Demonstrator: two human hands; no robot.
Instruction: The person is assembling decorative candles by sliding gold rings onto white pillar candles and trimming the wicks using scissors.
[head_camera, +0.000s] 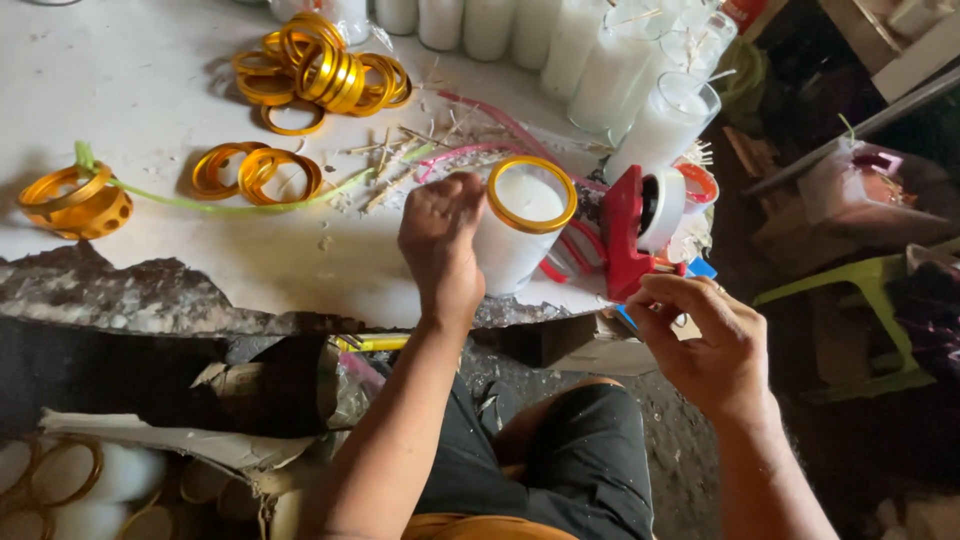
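My left hand (440, 245) grips the side of a glass candle jar (520, 235) filled with white wax, which has a gold ring on its rim and stands near the front edge of the white table (120, 90). My right hand (700, 340) hovers below the table edge to the right, fingers pinched together, just under a red tape dispenser (630, 235) holding a white roll. I cannot tell whether something thin sits between those fingers.
Gold rings lie in piles at the back (320, 70) and left (75, 200) of the table. A row of white wax-filled glasses (620, 70) stands along the back right. Wooden sticks (400, 160) and coloured strings are scattered mid-table. A green stool (860, 300) is at right.
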